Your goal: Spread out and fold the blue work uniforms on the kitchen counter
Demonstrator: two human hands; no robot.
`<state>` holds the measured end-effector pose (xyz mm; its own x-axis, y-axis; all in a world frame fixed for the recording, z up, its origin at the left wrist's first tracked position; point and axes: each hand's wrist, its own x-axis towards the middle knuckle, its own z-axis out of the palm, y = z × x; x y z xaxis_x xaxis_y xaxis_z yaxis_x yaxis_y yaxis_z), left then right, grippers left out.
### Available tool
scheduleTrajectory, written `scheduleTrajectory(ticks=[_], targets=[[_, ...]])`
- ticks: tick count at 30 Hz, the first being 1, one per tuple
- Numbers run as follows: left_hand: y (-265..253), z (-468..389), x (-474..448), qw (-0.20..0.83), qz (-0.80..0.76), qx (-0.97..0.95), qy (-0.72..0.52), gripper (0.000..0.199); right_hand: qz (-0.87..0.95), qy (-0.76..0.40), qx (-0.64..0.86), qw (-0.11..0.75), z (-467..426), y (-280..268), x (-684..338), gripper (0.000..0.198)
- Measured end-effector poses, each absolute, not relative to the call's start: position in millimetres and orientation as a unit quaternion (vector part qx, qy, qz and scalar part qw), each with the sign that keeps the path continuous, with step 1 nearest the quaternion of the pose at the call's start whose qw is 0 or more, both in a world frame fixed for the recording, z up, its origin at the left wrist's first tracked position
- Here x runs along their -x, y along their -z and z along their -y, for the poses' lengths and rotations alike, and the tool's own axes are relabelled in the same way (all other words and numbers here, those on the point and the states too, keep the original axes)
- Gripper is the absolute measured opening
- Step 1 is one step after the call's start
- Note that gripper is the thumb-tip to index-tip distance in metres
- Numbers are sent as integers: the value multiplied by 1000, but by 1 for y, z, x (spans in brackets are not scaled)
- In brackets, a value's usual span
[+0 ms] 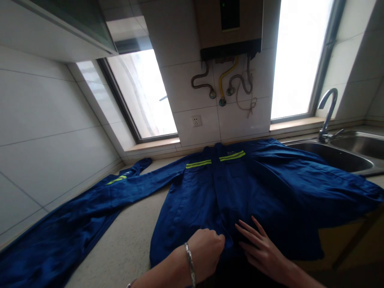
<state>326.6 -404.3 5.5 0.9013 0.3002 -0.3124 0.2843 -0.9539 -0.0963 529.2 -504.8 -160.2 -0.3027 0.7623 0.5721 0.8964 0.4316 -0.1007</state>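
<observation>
A blue work jacket (195,196) with yellow-green reflective strips across the chest lies spread out, front side up, on the countertop. Its collar points to the wall and its hem hangs toward me. My left hand (207,250), with a silver bracelet at the wrist, is closed in a fist at the front opening near the hem, pinching the jacket's edge. Just to the right, my right hand (259,246) lies on the other front panel with its fingers spread. The fingertips of my left hand are partly hidden.
Another blue garment (81,220) with a reflective strip lies along the left wall on the speckled countertop (132,228). At the right, a double sink (357,160) with a chrome faucet (328,108) borders the jacket's sleeve. A water heater (229,28) hangs on the tiled wall.
</observation>
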Motion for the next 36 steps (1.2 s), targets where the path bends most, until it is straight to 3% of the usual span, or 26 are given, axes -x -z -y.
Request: scheduleTrajectory(ticks=[7, 15, 18, 23, 25, 31, 36], targets=[[-21, 417, -324, 16, 176, 978, -114, 17, 603, -128, 619, 487, 512, 111, -531, 22], [-39, 422, -315, 65, 142, 982, -104, 15, 544, -194, 610, 542, 503, 81, -541, 34], [-41, 416, -312, 47, 88, 988, -121, 12, 549, -174, 612, 541, 506, 82, -541, 35], [-29, 413, -318, 102, 53, 993, -18, 11, 609, -6, 585, 536, 506, 81, -527, 23], [-21, 414, -321, 135, 26, 990, 37, 14, 655, -7, 559, 508, 506, 71, -520, 18], [-7, 415, -319, 224, -52, 962, 146, 30, 712, 7, 519, 473, 509, 48, -507, 35], [-3, 410, -316, 236, -90, 949, 188, 31, 750, 0, 519, 410, 510, 43, -504, 38]])
